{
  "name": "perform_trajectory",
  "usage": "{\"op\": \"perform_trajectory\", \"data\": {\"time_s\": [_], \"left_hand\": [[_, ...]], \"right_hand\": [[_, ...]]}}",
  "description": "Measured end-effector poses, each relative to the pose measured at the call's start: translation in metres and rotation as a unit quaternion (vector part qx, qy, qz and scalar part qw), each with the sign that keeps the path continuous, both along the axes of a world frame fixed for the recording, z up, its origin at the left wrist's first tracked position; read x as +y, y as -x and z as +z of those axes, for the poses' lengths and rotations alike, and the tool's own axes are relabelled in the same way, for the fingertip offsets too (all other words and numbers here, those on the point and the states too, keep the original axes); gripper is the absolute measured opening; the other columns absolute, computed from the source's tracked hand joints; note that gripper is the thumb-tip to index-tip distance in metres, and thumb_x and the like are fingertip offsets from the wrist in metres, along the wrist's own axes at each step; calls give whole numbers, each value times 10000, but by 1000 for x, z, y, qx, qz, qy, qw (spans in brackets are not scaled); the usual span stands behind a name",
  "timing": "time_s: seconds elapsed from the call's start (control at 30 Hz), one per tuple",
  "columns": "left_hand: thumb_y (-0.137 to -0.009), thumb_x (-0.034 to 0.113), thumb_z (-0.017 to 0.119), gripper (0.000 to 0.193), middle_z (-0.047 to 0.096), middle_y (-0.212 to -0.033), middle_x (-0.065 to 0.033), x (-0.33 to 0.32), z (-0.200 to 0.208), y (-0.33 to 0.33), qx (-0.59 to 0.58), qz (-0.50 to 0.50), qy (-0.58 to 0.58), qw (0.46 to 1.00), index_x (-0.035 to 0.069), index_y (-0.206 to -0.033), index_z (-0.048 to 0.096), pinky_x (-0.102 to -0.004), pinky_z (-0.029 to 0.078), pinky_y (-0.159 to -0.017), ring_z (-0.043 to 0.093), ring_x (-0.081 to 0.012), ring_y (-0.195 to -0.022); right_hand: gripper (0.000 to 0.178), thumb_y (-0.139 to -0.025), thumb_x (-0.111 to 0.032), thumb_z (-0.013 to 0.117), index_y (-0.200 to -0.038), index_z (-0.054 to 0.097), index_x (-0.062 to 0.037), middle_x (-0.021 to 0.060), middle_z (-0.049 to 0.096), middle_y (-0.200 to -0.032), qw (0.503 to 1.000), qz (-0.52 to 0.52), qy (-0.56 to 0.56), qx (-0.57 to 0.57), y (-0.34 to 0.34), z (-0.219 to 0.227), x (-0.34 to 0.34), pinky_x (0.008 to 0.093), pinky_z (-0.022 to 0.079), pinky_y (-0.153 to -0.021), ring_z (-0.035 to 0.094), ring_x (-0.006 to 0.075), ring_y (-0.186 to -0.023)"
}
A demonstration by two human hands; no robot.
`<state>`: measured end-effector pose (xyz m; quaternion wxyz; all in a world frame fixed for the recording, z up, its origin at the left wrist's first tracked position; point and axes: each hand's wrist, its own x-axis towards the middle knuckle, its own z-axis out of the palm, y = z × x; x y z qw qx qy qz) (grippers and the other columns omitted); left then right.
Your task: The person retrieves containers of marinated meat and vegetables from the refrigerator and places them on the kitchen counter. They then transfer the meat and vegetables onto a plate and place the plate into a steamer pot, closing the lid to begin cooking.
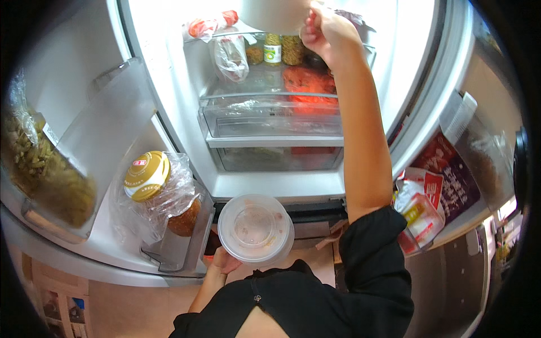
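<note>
Close to my body, my left hand (225,262) grips a round clear plastic food container (256,228) by its side. Its translucent lid is on, and reddish-brown traces show through it. My right arm reaches up into the open refrigerator. At the upper shelf, the curled fingers of my right hand (322,35) pinch the edge of a pale, smooth, round-edged dish (273,16). The top of the picture cuts that dish off, so its full shape and contents are hidden. Below it stand jars, one a glass jar (273,50) with a green and white label.
Both refrigerator doors stand open. The left door rack (174,248) holds a bagged jar with a gold lid (147,176); a bag of greenish pieces (48,174) sits farther left. Packets (420,208) fill the right door. Red bags (307,84) lie above clear drawers (270,121).
</note>
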<state>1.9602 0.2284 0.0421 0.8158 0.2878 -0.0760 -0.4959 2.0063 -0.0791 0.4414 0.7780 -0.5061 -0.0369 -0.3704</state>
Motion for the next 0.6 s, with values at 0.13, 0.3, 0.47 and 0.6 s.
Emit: {"op": "perform_trajectory", "data": {"time_s": [0.13,0.3,0.47,0.6], "left_hand": [[-773,271,580,585,437,-1259,-127,3,-3,7,50,-53,71,995,37,-1269,378,-422,330,-980,412,-267,-1167],[-822,412,511,563,443,-1260,-130,5,-1,38,-8,-59,17,998,69,-1257,409,-449,353,-963,432,-271,-1154],[-853,410,464,551,433,-1269,-131,17,-9,84,15,-56,0,998,64,-1274,381,-439,379,-947,456,-265,-1132],[-873,392,435,548,412,-1285,-137,45,-31,132,50,-35,27,998,56,-1295,337,-439,385,-947,451,-268,-1138]], "right_hand": [[242,-890,-217,457,-717,447,-49,24,417,-635,999,27,35,25,84,-59,16,221,361,-543,402,107,-580],[291,-882,-259,472,-666,417,-73,9,393,-592,997,62,6,56,171,-132,42,225,322,-494,367,114,-522],[387,-837,-409,547,-639,394,-113,-36,335,-566,983,78,-72,148,242,-179,55,209,255,-467,308,71,-500],[411,-818,-476,546,-694,448,-96,-53,314,-563,966,142,-77,200,283,-222,57,206,241,-457,279,55,-479]]}}
